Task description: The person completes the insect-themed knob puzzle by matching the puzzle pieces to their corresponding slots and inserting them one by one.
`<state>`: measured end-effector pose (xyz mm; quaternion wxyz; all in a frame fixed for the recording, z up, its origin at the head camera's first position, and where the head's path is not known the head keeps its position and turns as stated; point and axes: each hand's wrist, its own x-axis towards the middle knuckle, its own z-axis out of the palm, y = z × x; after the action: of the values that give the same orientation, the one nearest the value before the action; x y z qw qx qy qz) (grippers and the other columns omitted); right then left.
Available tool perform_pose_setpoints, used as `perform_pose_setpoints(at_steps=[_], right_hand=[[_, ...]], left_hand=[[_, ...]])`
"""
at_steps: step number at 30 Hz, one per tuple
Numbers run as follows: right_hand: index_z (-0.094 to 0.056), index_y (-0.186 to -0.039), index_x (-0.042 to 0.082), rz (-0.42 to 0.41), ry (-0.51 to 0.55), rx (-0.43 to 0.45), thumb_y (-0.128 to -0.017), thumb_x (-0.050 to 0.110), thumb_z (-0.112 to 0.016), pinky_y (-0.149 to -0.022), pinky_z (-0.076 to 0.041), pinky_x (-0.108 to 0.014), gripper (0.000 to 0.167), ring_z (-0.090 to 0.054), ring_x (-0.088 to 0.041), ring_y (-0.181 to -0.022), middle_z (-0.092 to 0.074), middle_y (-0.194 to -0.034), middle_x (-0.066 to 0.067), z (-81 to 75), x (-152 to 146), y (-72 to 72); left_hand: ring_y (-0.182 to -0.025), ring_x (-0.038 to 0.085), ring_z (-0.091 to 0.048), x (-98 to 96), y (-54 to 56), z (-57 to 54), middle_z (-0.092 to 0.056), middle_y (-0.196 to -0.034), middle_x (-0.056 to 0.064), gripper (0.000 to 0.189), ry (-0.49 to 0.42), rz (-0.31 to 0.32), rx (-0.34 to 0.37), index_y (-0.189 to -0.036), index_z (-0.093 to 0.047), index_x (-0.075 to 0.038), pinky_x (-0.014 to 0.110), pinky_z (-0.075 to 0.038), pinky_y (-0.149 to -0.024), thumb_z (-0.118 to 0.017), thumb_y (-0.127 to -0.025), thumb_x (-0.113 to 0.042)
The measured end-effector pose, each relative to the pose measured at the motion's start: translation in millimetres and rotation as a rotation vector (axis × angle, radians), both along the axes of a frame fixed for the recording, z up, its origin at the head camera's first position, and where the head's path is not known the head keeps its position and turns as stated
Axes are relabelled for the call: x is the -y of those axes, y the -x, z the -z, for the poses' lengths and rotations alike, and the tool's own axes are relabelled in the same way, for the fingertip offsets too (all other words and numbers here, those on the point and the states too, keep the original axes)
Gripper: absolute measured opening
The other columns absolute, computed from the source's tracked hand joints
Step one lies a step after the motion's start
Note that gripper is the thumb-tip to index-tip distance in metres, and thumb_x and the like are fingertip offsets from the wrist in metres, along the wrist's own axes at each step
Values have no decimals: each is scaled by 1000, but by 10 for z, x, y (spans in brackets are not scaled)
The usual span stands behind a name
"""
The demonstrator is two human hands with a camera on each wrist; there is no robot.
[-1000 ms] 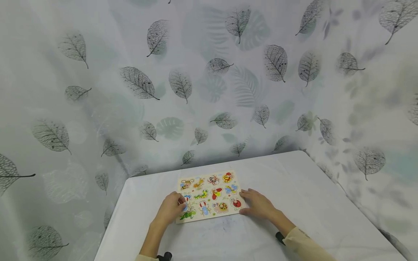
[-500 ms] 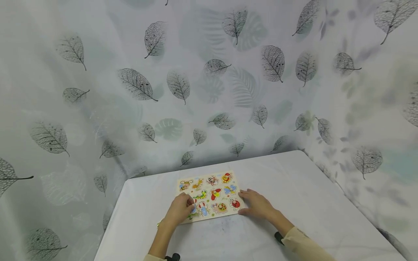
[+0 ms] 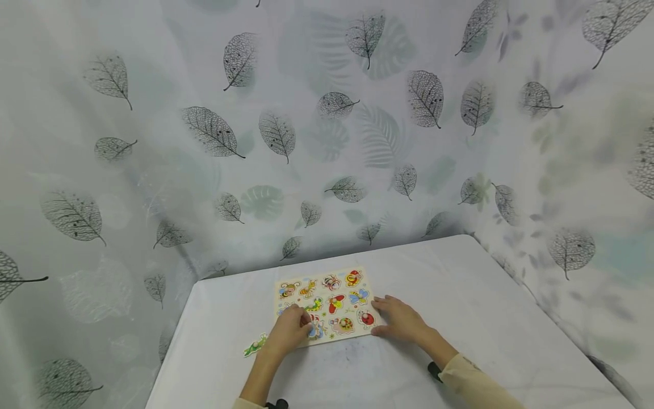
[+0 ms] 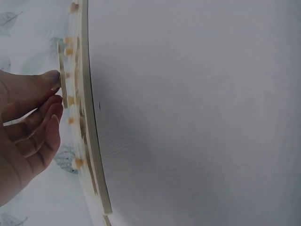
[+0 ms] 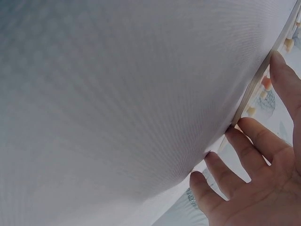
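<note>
A wooden peg puzzle board (image 3: 352, 338) with colourful insect pictures lies on the white table. Over its front left part my left hand (image 3: 289, 329) pinches a thin wooden puzzle piece (image 4: 63, 77) between thumb and fingertips. In the left wrist view that piece appears edge-on and apart from the board; its picture cannot be told. My right hand (image 3: 401, 321) touches the board's right edge, thumb near the front corner, fingers spread and fairly straight. A green insect puzzle piece (image 3: 255, 345) lies on the table left of the board, beside my left wrist. My left hand hides the board's front left corner.
The white-covered table (image 3: 434, 272) extends around the board on all sides. Behind it and along the sides hangs a leaf-patterned curtain (image 3: 327, 147). Several small wooden knobs stand up from the board, among them a knob (image 4: 77, 163).
My left hand has moved rightward along the board's front part, a piece still in its fingers. The green piece on the table has come into view from behind that arm. My right hand stays put.
</note>
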<state>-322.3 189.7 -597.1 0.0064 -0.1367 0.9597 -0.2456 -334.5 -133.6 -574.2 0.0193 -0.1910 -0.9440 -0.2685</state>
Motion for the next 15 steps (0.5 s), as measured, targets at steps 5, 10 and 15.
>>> perform_pose_setpoints(at_steps=[5, 10, 15], right_hand=[[-63, -143, 8, 2, 2, 1, -79, 38, -91, -117, -37, -62, 76, -42, -40, -147, -57, -153, -9, -7, 6, 0], [-63, -143, 8, 2, -4, -3, -79, 39, -91, -117, -38, -62, 77, -42, -40, -147, -57, -152, -9, 8, 7, 9], [-63, -143, 7, -3, -8, -10, -79, 40, -91, -117, -38, -62, 78, -43, -40, -147, -57, -152, -10, 17, -4, 11]], left_hand=[[-75, 10, -52, -52, 18, 26, -57, -85, -1, 9, -7, 9, 15, -84, -70, -9, 25, -47, -63, -78, -89, -7], [-74, 10, -51, -86, 55, 83, -57, -84, -1, 10, 11, 16, 9, -84, -70, -10, 25, -48, -64, -79, -88, -8], [-74, 9, -51, -113, 58, 107, -57, -84, 0, 12, 15, 16, 2, -84, -69, -9, 25, -47, -63, -80, -88, -7]])
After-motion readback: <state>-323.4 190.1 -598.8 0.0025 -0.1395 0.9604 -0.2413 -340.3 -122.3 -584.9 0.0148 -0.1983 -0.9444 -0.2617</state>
